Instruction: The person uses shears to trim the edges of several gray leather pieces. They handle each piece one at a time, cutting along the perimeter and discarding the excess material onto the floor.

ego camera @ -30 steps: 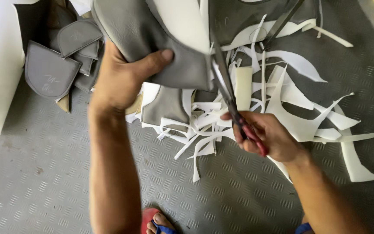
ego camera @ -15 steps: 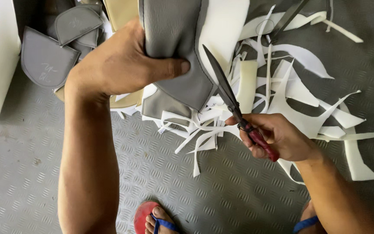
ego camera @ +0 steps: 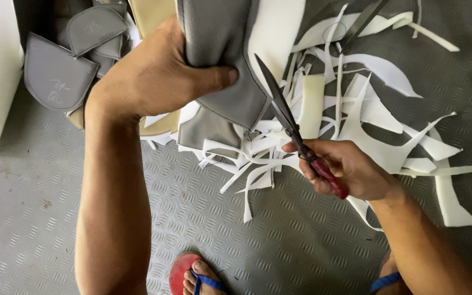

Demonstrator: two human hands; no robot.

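Trimming a grey pad with scissors

Left hand (ego camera: 157,82) clamps the pad (ego camera: 219,52); right hand (ego camera: 350,169) wraps the scissors (ego camera: 296,134), blades parted beside its edge. Offcuts (ego camera: 378,136) lie around, white margin (ego camera: 271,33) remains.

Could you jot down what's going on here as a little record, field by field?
Left hand: left hand grips a grey fabric-covered foam piece, thumb pressed on its front
Right hand: right hand holds red-handled scissors, blades at the piece's white foam edge
Floor: grey patterned floor strewn with white foam offcuts
Stack: finished grey pieces piled at upper left
Feet: red sandal with blue strap
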